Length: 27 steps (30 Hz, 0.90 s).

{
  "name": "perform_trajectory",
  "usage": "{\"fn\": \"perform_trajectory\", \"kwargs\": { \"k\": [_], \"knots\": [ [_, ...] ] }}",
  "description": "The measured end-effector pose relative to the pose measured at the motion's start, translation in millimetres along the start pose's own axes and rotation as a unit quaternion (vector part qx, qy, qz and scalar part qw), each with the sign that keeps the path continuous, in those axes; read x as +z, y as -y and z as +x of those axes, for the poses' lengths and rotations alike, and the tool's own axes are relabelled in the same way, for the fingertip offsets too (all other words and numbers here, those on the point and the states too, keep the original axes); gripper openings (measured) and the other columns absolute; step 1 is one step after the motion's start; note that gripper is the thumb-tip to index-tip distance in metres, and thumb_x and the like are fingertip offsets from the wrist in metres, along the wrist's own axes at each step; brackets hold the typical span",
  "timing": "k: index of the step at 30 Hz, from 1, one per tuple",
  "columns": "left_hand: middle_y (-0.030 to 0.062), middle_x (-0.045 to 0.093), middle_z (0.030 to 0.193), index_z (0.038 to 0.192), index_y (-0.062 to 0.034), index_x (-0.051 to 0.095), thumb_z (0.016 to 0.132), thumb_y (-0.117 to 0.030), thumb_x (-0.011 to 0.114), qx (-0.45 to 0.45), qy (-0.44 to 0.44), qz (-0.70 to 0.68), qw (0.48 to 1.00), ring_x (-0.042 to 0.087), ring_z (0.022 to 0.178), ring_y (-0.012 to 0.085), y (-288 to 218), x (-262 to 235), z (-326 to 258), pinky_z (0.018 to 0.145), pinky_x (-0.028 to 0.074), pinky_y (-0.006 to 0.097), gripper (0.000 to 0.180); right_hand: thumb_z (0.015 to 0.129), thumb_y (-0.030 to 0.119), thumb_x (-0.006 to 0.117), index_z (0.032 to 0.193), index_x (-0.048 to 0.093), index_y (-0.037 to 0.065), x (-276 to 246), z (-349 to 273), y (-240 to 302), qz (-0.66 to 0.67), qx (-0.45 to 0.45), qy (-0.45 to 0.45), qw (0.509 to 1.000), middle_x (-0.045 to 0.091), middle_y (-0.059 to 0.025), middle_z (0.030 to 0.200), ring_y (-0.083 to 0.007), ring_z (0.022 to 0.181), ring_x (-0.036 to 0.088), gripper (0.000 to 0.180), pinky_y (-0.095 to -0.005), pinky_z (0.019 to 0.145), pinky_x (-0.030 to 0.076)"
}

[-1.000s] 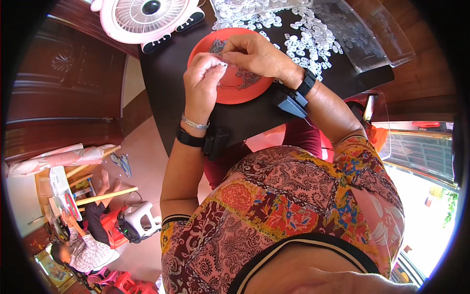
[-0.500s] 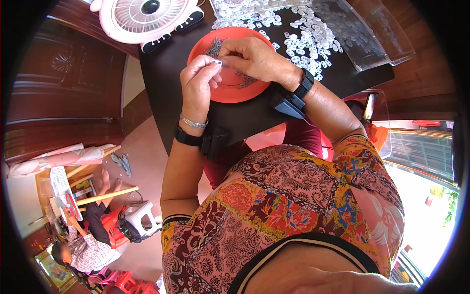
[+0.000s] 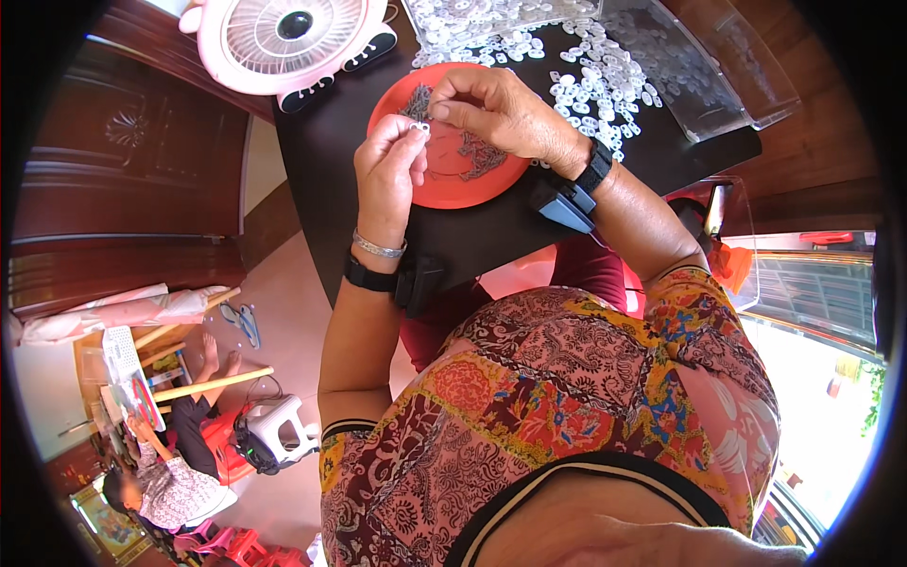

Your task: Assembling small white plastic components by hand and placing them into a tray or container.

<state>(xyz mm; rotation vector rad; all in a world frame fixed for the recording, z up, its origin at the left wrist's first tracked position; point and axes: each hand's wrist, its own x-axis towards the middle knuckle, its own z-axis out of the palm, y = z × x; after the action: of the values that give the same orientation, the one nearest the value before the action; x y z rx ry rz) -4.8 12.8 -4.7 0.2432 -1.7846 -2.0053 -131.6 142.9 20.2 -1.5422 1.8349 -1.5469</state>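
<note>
Dark tabletop (image 3: 491, 236) carries a red plate (image 3: 472, 184) with small grey metal bits, white plastic rings (image 3: 586, 80) scattered beyond, pink fan (image 3: 283, 38) at far left. Left hand (image 3: 387, 175) pinches a tiny white piece (image 3: 420, 127) over the plate; right hand (image 3: 501, 109) meets it, fingertips closed on the same piece.

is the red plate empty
No, the red plate holds small dark metal pieces, and both hands, left hand and right hand, work over it.

Glossy orange plastic plate (image 3: 472, 189), matt black tabletop (image 3: 331, 170)
</note>
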Motion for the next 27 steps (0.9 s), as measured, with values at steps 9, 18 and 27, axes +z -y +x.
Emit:
{"fn": "perform_trajectory", "kwargs": {
  "k": [9, 18, 27],
  "knots": [
    [-0.0017, 0.048, 0.06, 0.081, -0.0009, 0.055, 0.087, -0.01, 0.052, 0.043, 0.009, 0.069, 0.997, 0.042, 0.052, 0.0039, 6.3, 2.3, -0.6, 0.047, 0.035, 0.02, 0.011, 0.091, 0.011, 0.057, 0.093, 0.06, 0.0, 1.7, 0.4, -4.4, 0.051, 0.003, 0.041, 0.998, 0.06, 0.0003, 0.081, -0.0067, 0.077, 0.054, 0.011, -0.0234, 0.073, 0.045],
    [-0.0026, 0.044, 0.06, 0.079, -0.0013, 0.055, 0.086, -0.009, 0.051, 0.06, 0.013, 0.123, 0.991, 0.037, 0.052, 0.0039, 6.7, 1.5, -2.5, 0.049, 0.031, 0.019, 0.012, 0.089, 0.011, 0.058, 0.089, 0.06, 0.001, 1.3, -0.4, 0.8, -0.032, -0.014, 0.039, 0.999, 0.059, -0.0017, 0.071, -0.0085, 0.065, 0.053, 0.011, -0.0246, 0.061, 0.045],
    [-0.0027, 0.043, 0.058, 0.076, -0.0013, 0.054, 0.084, -0.011, 0.051, 0.069, 0.018, 0.137, 0.988, 0.037, 0.05, 0.0041, 11.8, 2.8, -3.6, 0.048, 0.03, 0.02, 0.013, 0.086, 0.013, 0.058, 0.083, 0.057, 0.001, -2.1, -0.2, 3.0, -0.138, -0.066, 0.057, 0.987, 0.055, -0.007, 0.065, -0.0157, 0.059, 0.054, 0.013, -0.0286, 0.056, 0.043]
  ]
}}
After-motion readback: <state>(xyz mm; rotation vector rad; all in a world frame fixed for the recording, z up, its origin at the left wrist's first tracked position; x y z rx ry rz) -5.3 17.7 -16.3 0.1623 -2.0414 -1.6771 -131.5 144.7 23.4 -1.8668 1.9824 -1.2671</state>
